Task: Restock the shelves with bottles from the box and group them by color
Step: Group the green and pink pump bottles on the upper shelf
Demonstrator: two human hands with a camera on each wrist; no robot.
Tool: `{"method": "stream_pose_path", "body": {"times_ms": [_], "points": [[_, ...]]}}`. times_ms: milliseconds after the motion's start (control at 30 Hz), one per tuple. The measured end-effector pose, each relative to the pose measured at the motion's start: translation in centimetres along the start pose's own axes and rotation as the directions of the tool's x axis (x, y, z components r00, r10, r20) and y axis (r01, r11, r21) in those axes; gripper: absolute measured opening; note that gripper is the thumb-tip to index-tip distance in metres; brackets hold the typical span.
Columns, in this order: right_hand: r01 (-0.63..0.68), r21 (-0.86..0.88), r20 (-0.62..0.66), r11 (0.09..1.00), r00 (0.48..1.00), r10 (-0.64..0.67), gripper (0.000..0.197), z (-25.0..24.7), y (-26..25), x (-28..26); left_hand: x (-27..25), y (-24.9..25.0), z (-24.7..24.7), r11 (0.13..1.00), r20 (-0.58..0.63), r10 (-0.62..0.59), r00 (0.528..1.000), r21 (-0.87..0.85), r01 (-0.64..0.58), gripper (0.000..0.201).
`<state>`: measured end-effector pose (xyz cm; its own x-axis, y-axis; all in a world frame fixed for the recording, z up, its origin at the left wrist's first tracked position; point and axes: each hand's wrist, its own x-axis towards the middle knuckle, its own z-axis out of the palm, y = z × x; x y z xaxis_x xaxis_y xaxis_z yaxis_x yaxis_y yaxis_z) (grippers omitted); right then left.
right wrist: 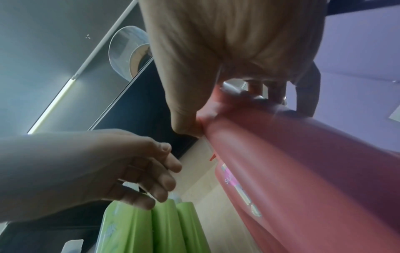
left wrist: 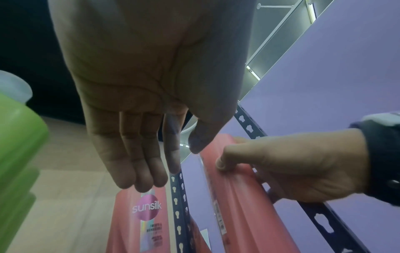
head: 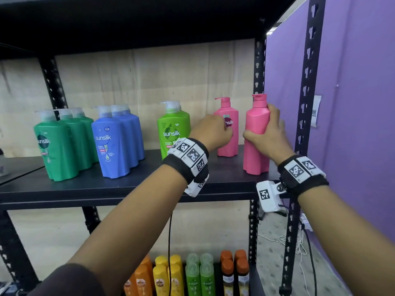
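1. Nearest, at the shelf's [head: 132, 189] front right corner: right hand [head: 267, 133] curled round the front pink bottle [head: 256, 146], thumb on its left side, fingers behind its shoulder. Bottle upright with long axis vertical, base on or just above the board; cannot tell which.
2. Just left and a little deeper: left hand [head: 211, 130] with fingers straight and relaxed, gripping nothing, fingertips near or touching the back pink bottle [head: 227, 133]; contact not clear.
3. Key relation: back pink bottle stands upright behind and to the left of the held one, with a gap between. Likely next: push the held bottle back and left, to close up the pink group. Right hand already on it; left hand nearer to the back bottle, able to steady it.
4. Farther left on the same shelf: light green bottles [head: 173, 129], then blue bottles [head: 117, 139], then dark green bottles [head: 62, 144], each colour grouped.
5. Below: small orange, yellow, green and brown bottles on the lower shelf.
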<state>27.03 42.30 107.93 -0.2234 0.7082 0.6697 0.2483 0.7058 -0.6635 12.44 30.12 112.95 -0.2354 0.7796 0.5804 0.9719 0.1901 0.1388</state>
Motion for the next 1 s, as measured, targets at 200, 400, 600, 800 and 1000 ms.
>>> {"method": "stream_pose_path", "body": {"times_ms": [200,400,600,800,1000], "points": [[0.009,0.046,-0.035,0.999,0.999,-0.007,0.098,-0.4,0.2,-0.9,3.4,1.2,0.7,1.0,0.049,-0.021,0.999,0.025,0.02,0.033],[0.002,0.073,-0.068,0.997,0.998,0.003,0.101,0.7,0.3,-1.3,8.6,1.1,0.9,0.99,0.147,-0.105,0.984,0.107,0.09,0.023],[0.026,0.065,-0.145,0.998,0.989,-0.016,0.102,1.5,0.7,-2.0,11.7,-0.6,2.4,0.955,0.249,-0.295,0.923,0.035,0.296,0.052],[0.041,0.067,-0.169,0.997,0.985,-0.029,0.103,1.7,0.9,-2.2,13.2,-1.4,5.0,0.902,0.293,-0.34,0.894,-0.166,0.397,0.077],[0.034,0.123,-0.163,0.992,0.987,-0.013,0.105,1.9,1.2,-2.2,14.4,-2.5,7.6,0.83,0.281,-0.298,0.912,-0.396,0.393,0.096]]}}
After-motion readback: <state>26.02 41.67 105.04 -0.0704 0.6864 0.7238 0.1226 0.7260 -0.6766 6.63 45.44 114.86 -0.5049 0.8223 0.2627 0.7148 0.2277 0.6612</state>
